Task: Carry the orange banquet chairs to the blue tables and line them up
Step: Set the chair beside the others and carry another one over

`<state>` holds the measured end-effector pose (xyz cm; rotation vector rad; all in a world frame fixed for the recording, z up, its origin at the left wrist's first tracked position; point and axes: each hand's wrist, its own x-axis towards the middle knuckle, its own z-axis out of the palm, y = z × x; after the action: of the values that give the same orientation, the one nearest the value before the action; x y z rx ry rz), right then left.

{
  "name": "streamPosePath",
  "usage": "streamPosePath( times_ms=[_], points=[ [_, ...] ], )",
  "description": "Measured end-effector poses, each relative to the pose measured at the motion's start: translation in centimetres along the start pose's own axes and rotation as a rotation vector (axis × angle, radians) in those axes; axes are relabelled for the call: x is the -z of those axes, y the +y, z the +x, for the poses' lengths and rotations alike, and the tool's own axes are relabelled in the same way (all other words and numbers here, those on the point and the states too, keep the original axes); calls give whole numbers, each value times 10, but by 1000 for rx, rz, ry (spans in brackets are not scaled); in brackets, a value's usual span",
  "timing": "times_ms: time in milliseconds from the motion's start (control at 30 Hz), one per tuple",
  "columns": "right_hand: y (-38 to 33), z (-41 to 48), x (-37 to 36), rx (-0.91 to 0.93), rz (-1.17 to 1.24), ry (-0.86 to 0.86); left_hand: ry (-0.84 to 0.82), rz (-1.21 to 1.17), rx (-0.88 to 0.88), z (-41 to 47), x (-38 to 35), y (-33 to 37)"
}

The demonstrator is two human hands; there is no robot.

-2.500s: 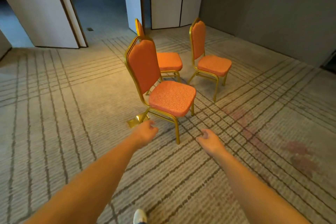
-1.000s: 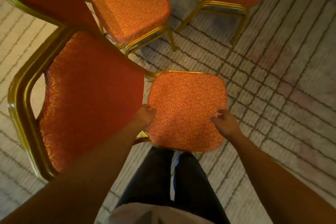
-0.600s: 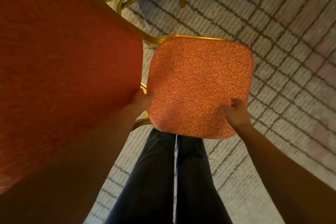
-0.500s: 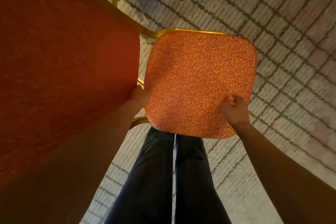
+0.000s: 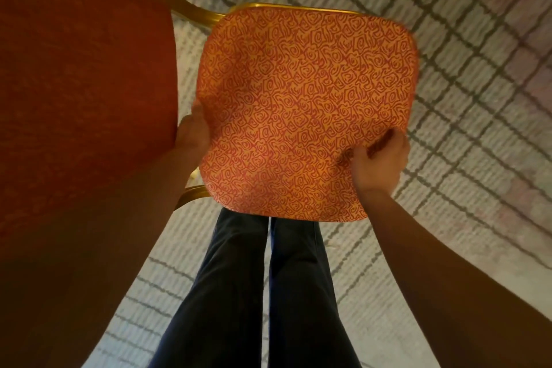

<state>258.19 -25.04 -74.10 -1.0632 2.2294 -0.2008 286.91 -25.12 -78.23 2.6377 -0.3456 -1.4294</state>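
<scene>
Head view, swirl-patterned orange chair [image 5: 307, 104], left hand [image 5: 192, 136], right hand [image 5: 378, 166], both gripping seat edges

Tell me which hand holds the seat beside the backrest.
The left hand, at the seat edge next to the dark backrest; the right hand grips the opposite edge.

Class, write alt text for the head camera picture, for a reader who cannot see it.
Seen from above, a person's left hand and right hand grip an orange chair by the two sides of its patterned seat. Its red-orange backrest fills the left of the picture; dark trousers and a pale carpet with grid lines lie below.
</scene>
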Motion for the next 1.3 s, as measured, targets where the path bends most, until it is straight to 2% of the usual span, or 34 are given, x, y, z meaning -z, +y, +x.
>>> streamPosePath(
  times_ms=[133,333,600,833,1000,1100,1300],
  points=[
    [12,15,-6,-30,79,71,80,-44,16,5,-9,-4],
    [28,39,-10,-165,219,80,148,-131,82,15,-17,-9],
    [38,66,-6,-366,237,35,92,-305,78,32,-20,-16],
    [45,74,-5,-442,341,-2,29,-365,80,33,-18,-14],
    [41,84,0,-543,486,-144,-63,-413,55,32,-18,-9],
    [64,105,-7,-500,519,-223,-122,-424,41,29,-19,-8],
    [54,99,-5,-514,499,-200,-179,-430,45,26,-18,-5]
  ],
)
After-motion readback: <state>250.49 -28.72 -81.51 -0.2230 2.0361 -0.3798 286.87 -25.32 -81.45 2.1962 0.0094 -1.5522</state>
